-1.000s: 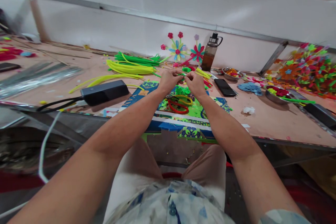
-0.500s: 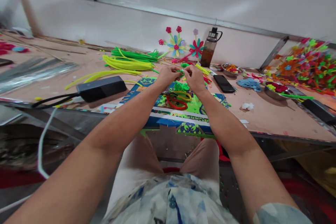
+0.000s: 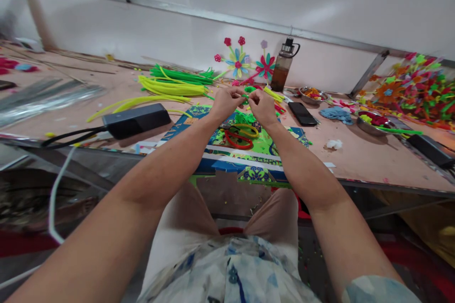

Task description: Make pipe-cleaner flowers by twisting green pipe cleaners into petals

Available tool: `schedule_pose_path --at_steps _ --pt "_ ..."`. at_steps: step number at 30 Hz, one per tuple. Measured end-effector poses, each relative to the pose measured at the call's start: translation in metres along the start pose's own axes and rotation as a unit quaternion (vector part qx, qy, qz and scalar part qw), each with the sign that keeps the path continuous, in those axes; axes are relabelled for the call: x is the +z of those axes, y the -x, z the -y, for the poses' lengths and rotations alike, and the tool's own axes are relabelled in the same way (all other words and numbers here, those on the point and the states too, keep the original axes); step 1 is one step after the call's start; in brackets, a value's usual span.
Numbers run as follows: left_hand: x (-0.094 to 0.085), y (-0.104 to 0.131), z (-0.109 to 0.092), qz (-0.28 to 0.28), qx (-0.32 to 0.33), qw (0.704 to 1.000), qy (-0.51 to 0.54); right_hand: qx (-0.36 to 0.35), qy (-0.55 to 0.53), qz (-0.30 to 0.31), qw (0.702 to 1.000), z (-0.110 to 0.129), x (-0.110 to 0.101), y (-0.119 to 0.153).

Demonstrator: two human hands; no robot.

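Observation:
My left hand (image 3: 228, 102) and my right hand (image 3: 262, 105) meet over the far part of a blue and green printed board (image 3: 220, 164). Between their fingertips is a small green pipe cleaner (image 3: 245, 99), pinched from both sides; its exact shape is partly hidden by the fingers. Just below the hands lies a pile of short green pieces (image 3: 245, 117). Nearer to me rest scissors (image 3: 239, 141) with red and yellow handles. Bundles of yellow pipe cleaners (image 3: 170, 86) and green pipe cleaners (image 3: 181, 75) lie left of my left hand.
Pipe-cleaner flowers (image 3: 238, 64) and a drink bottle (image 3: 283, 66) stand at the back. To the right are a phone (image 3: 302, 113), metal bowls (image 3: 373, 127), a blue cloth (image 3: 336, 114) and a heap of colourful flowers (image 3: 419, 87). A black power adapter (image 3: 137, 120) sits at left.
Both hands stay almost in place, with the green pipe cleaner still between the fingertips. The fingers shift only slightly, and the whole view moves a little.

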State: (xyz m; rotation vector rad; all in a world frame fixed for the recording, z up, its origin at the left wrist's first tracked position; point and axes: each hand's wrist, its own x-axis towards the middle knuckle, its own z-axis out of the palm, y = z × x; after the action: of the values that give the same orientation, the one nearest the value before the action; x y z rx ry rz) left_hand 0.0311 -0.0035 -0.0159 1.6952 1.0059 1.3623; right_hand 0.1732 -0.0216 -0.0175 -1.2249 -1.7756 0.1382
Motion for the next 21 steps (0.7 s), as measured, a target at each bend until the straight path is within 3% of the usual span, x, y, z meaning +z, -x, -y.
schedule_pose_path --at_steps 5,9,13,21 --pt "0.0 0.0 0.003 -0.001 -0.007 1.0 -0.011 0.022 0.002 -0.012 1.0 -0.011 -0.018 -0.01" --pt "0.002 0.0 0.006 0.005 -0.023 0.999 -0.029 0.14 0.142 -0.063 0.978 -0.042 -0.049 -0.019" --pt "0.002 0.0 0.006 0.025 -0.01 0.998 -0.048 0.235 0.26 -0.009 0.937 -0.067 -0.065 -0.018" --pt "0.0 0.0 0.006 0.071 0.015 0.995 -0.072 0.275 0.281 0.074 0.916 -0.078 -0.058 -0.011"
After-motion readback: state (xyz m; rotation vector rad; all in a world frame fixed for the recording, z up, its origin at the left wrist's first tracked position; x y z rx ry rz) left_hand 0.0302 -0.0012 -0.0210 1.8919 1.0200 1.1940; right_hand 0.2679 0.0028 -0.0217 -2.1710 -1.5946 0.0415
